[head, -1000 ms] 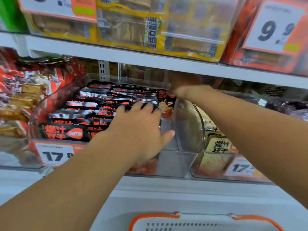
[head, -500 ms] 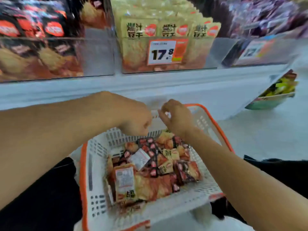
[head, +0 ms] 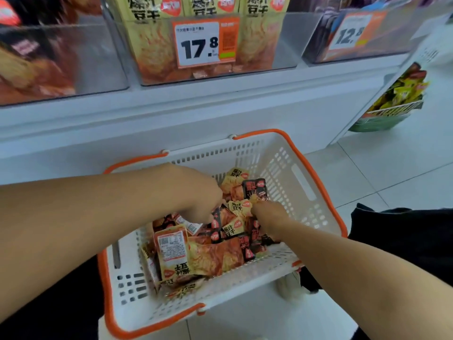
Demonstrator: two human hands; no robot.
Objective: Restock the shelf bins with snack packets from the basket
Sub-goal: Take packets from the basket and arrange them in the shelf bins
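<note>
A white basket with an orange rim (head: 316,182) stands low in front of me. It holds a heap of small snack packets (head: 210,256), some yellow, some black and red. My left hand (head: 196,192) is down in the heap at the middle, its fingers curled under and the tips hidden. Just to its right, my right hand (head: 268,214) pinches the crumpled edge of a yellow packet (head: 240,207). Above, a clear shelf bin (head: 289,40) holds upright yellow packets behind a 17.8 price tag (head: 206,40).
A bin with black and red packets (head: 61,60) is at the upper left, and a bin tagged 12.8 (head: 348,33) at the upper right. A wire rack of yellow-green packets (head: 397,96) hangs at the right. White floor tiles (head: 367,173) lie beside the basket.
A second ago both hands were up in the bin of black packets. The view has swung down to the basket, and both hands have dropped from above its rim into the heap.
</note>
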